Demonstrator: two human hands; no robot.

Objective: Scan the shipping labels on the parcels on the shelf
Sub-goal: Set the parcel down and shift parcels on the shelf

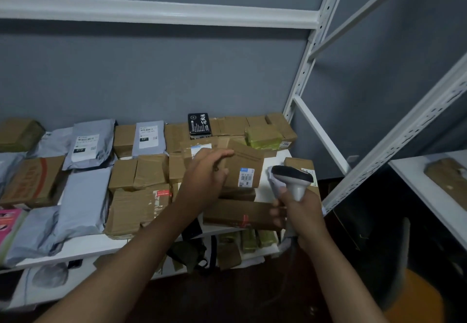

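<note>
My left hand [206, 175] grips a small brown cardboard parcel [243, 164] and holds it tilted above the other parcels, its white shipping label [246, 177] turned towards the right. My right hand [297, 212] holds a white handheld scanner [293, 178] with a dark head, just right of that label. The scanner's head faces left, towards the parcel. Its cable hangs down below my right hand.
The white shelf [271, 191] is crowded with brown boxes, grey mailer bags [88, 143], a black box [199, 124] and a green-wrapped parcel [264, 137]. A long flat box [240, 214] lies at the front edge. More parcels sit on the lower shelf. White uprights stand at the right.
</note>
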